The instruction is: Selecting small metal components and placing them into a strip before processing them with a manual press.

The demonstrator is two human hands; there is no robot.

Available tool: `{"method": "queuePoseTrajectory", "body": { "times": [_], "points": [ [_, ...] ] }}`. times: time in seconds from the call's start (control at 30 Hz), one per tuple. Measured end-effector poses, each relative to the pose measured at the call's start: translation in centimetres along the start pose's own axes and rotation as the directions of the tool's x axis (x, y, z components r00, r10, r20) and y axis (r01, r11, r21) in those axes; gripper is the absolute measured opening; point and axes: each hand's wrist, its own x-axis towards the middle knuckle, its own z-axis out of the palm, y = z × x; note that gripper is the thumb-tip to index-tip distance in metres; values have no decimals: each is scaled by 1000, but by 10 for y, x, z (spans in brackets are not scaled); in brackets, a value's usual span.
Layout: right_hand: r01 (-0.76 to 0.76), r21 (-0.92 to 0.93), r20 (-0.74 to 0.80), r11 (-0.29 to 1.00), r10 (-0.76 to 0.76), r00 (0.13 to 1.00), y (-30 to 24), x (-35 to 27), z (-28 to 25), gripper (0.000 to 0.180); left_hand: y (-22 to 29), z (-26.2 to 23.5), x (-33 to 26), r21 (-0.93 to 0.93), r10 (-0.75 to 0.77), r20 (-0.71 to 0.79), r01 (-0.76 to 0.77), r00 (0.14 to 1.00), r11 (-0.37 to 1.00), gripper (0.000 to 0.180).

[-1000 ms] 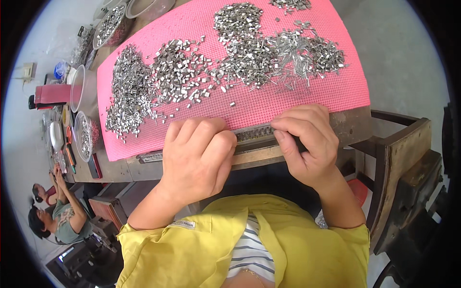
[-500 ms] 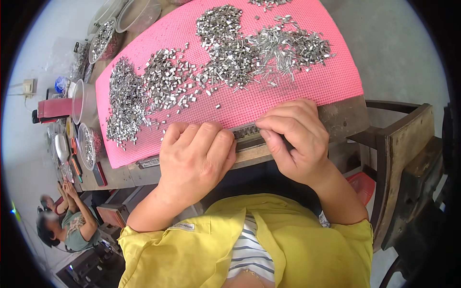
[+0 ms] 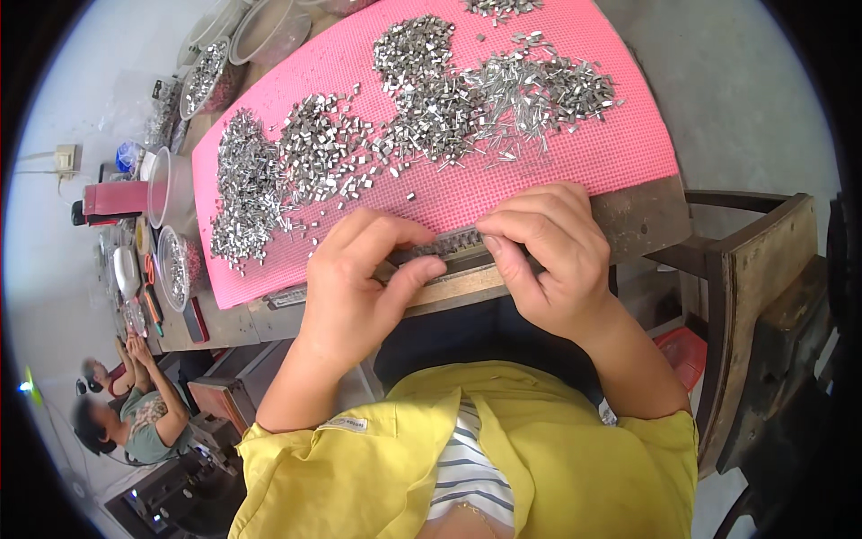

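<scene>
A narrow dark strip of small metal links (image 3: 459,241) lies along the near edge of the pink mesh mat (image 3: 530,171), in front of my body. My left hand (image 3: 355,269) is on its left part, with index finger and thumb curled on either side of it. Farther right, my right hand (image 3: 552,256) pinches the strip with thumb and forefinger, its other fingers bent above. Both palms hide much of the strip. Heaps of small silvery metal pieces, including square links (image 3: 323,148) and thin pins (image 3: 521,103), are spread over the mat beyond my hands.
A wooden ledge (image 3: 458,287) runs along the bench front. Clear plastic tubs (image 3: 180,265), orange-handled pliers (image 3: 153,286) and a dark red flat object (image 3: 196,321) are at left. A wooden chair (image 3: 754,287) stands right. Two people (image 3: 148,418) sit at lower left.
My left hand has turned from knuckles-up to showing its thumb and index finger apart around the strip. My right hand stays nearly in place. The view has shifted slightly.
</scene>
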Motion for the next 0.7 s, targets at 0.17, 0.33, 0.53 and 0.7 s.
{"method": "queuePoseTrajectory", "body": {
  "times": [0.17, 0.33, 0.53, 0.7],
  "points": [
    [-6, 40, 9, 999, 6, 1000, 0, -4, -2, 19, -7, -7, -18, -54, -28, -101, 23, 994, 998, 31],
    [-54, 83, 84, 995, 47, 995, -1, -6, -11, 25, -20, -8, -42, 152, 94, -158, -70, 983, 986, 47],
    [-49, 28, 275, 998, 39, 961, -4, -2, -21, 45, -45, -2, -64, 224, 217, -233, -165, 948, 961, 62],
    [-50, 12, 268, 999, 45, 962, -2, -4, -21, 42, -53, 9, -62, 164, 357, -338, -319, 871, 933, 47]
  ]
}}
